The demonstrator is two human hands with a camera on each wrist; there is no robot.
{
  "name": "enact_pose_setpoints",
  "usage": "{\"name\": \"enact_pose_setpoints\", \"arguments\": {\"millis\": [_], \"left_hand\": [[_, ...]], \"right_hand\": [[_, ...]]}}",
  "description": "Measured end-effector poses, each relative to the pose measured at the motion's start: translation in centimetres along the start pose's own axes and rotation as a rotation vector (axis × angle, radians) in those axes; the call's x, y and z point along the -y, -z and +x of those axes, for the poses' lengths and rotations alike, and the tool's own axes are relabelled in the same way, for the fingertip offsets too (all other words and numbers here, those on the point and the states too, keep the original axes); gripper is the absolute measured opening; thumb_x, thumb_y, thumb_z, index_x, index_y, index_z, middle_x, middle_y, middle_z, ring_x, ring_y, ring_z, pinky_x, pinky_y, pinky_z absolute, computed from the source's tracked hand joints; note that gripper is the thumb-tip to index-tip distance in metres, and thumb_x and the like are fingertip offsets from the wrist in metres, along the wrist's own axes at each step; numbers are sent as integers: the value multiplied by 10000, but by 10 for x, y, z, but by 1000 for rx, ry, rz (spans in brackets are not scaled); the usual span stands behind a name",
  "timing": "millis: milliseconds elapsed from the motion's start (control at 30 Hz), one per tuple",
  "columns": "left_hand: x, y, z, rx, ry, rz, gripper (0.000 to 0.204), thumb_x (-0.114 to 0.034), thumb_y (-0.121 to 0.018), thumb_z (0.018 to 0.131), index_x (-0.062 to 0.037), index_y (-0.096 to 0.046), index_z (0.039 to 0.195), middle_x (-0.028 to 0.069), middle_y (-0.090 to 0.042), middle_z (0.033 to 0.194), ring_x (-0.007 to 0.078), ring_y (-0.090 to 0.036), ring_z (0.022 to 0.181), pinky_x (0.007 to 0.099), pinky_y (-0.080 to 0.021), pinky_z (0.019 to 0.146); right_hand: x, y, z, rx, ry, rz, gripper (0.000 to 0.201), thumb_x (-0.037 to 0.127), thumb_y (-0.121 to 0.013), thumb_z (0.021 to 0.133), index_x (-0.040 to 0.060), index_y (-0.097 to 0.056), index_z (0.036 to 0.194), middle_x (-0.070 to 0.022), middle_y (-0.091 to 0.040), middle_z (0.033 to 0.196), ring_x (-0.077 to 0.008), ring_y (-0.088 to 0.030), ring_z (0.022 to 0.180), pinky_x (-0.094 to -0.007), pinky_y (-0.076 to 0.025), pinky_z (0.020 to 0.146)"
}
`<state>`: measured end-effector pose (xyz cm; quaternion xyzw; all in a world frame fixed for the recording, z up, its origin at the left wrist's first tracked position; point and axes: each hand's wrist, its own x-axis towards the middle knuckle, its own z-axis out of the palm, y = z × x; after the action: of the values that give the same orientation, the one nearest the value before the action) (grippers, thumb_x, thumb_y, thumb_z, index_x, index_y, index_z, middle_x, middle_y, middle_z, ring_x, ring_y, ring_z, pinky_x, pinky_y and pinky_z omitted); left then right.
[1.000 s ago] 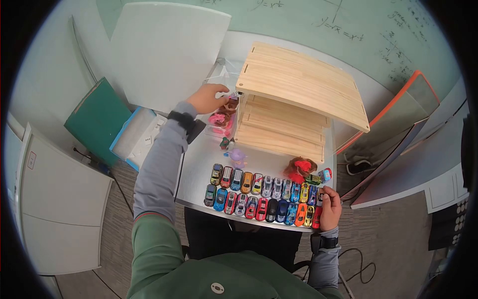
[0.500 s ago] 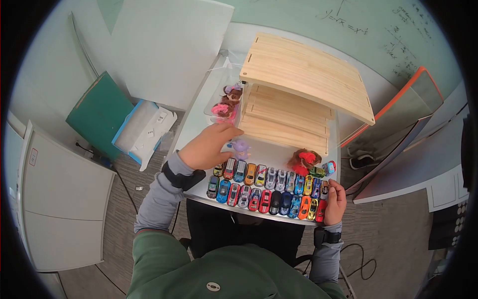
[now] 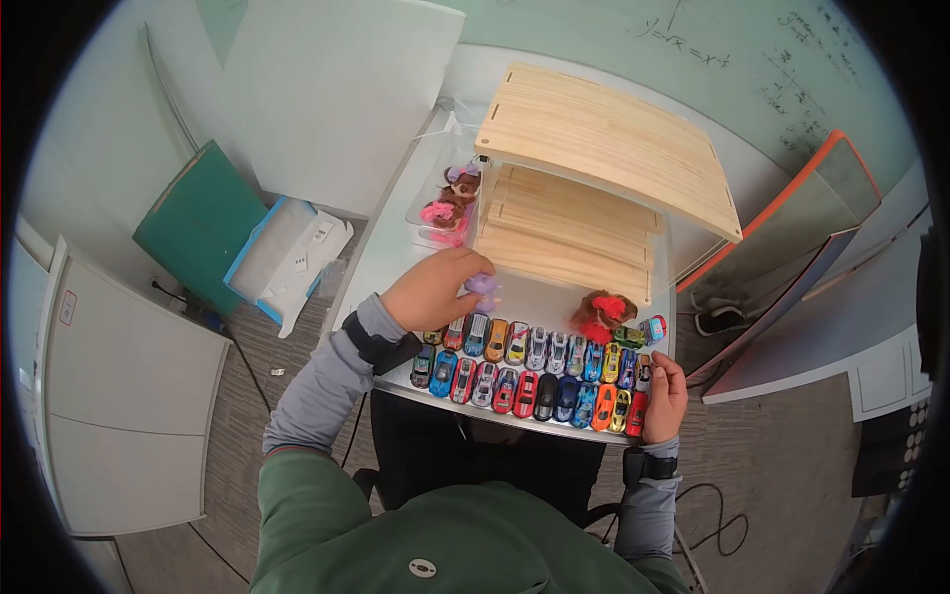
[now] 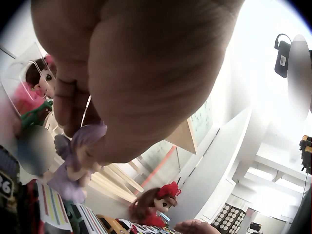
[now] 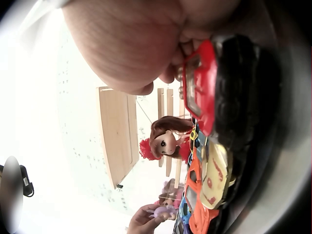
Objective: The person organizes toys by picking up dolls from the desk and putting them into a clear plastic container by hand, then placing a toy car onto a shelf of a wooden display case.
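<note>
My left hand (image 3: 435,289) pinches a small purple-haired fairy figurine (image 4: 80,161) by its head, with thumb and fingertips around the hair. The figurine stands upright just behind two rows of toy cars (image 3: 524,394). At the right end of these rows my right hand (image 3: 667,398) rests beside a red toy car (image 5: 201,87), its fingers close along the car's side. A doll with brown hair and a red bow (image 3: 606,315) sits behind the right part of the rows. Under my left palm, a green figure (image 4: 36,116) shows in the left wrist view.
A tiered wooden shelf (image 3: 604,148) occupies the back of the white table (image 3: 396,233). To its left, a clear plastic box (image 3: 421,236) holds dolls with pink bows. A small blue and red toy vehicle (image 3: 654,329) stands near the right edge.
My left hand has come from the doll box toward me, down to the purple figurine, and now grips it. My right hand has stayed at the right end of the car rows.
</note>
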<state>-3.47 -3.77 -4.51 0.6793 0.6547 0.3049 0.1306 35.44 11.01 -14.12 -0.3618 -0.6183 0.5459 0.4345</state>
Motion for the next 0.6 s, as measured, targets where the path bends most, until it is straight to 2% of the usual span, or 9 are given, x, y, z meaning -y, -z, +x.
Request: {"name": "enact_pose_setpoints", "arguments": {"millis": [133, 200, 267, 367, 400, 467, 500, 567, 600], "left_hand": [[-15, 27, -5, -64, -59, -5, 356, -78, -692, 809, -43, -606, 1152, 130, -633, 1081, 296, -620, 978, 366, -497, 858], [-19, 57, -9, -108, -60, -111, 392, -59, -693, 809, -41, -599, 1189, 110, -647, 1099, 230, -626, 970, 330, -496, 844], [-14, 90, -6, -184, -19, -62, 370, -113, -686, 815, -45, -614, 1171, 105, -653, 1108, 213, -623, 945, 323, -497, 819], [20, 125, 17, -351, 146, -126, 341, -115, -662, 840, -40, -617, 1170, 114, -674, 1071, 193, -635, 943, 308, -500, 813], [36, 130, 32, -351, 141, -127, 341, -115, -662, 840, -40, -617, 1170, 114, -674, 1071, 193, -635, 943, 308, -500, 813], [72, 132, 62, -496, 144, -116, 340, -136, -673, 843, -31, -614, 1161, 123, -680, 1046, 207, -642, 934, 326, -508, 830], [79, 132, 77, -497, 140, -120, 340, -136, -673, 843, -31, -614, 1161, 123, -680, 1046, 207, -642, 934, 326, -508, 830], [86, 124, 105, -364, 220, 63, 367, -160, -691, 828, -24, -611, 1160, 136, -681, 1045, 247, -650, 957, 349, -510, 860], [99, 117, 117, -368, 219, 56, 367, -160, -691, 828, -24, -611, 1160, 136, -681, 1045, 247, -650, 957, 349, -510, 860]], "right_hand": [[2, -2, 0, 3, 8, -11, 289, 136, -501, 1021, -29, -548, 1253, -107, -600, 1223, -149, -551, 1115, -290, -419, 983], [-1, -1, 0, 7, 9, -3, 293, 148, -509, 1021, -31, -552, 1250, -107, -611, 1206, -151, -560, 1114, -292, -420, 996], [-1, 0, 1, 17, 13, 1, 298, 160, -517, 1022, -32, -555, 1246, -106, -621, 1188, -153, -568, 1113, -294, -420, 1009], [-1, -1, 0, -9, 22, -8, 291, 151, -512, 1022, -33, -555, 1243, -109, -627, 1178, -154, -570, 1107, -292, -421, 1005], [-1, -1, 0, 0, 7, 0, 283, 133, -507, 1019, -33, -553, 1243, -110, -620, 1186, -154, -565, 1104, -294, -419, 998], [-1, 0, 1, 5, -5, 5, 275, 115, -503, 1016, -34, -551, 1243, -112, -613, 1194, -154, -559, 1102, -295, -417, 991], [-1, -1, 1, 4, -1, -4, 274, 114, -505, 1015, -34, -551, 1241, -112, -614, 1193, -155, -561, 1098, -296, -418, 990], [0, -2, 0, 4, 4, -21, 273, 113, -507, 1014, -34, -551, 1240, -113, -614, 1192, -155, -562, 1095, -297, -419, 989], [0, -2, 0, 7, 4, -29, 273, 113, -508, 1013, -33, -551, 1240, -114, -615, 1192, -155, -562, 1096, -297, -421, 988]]}}
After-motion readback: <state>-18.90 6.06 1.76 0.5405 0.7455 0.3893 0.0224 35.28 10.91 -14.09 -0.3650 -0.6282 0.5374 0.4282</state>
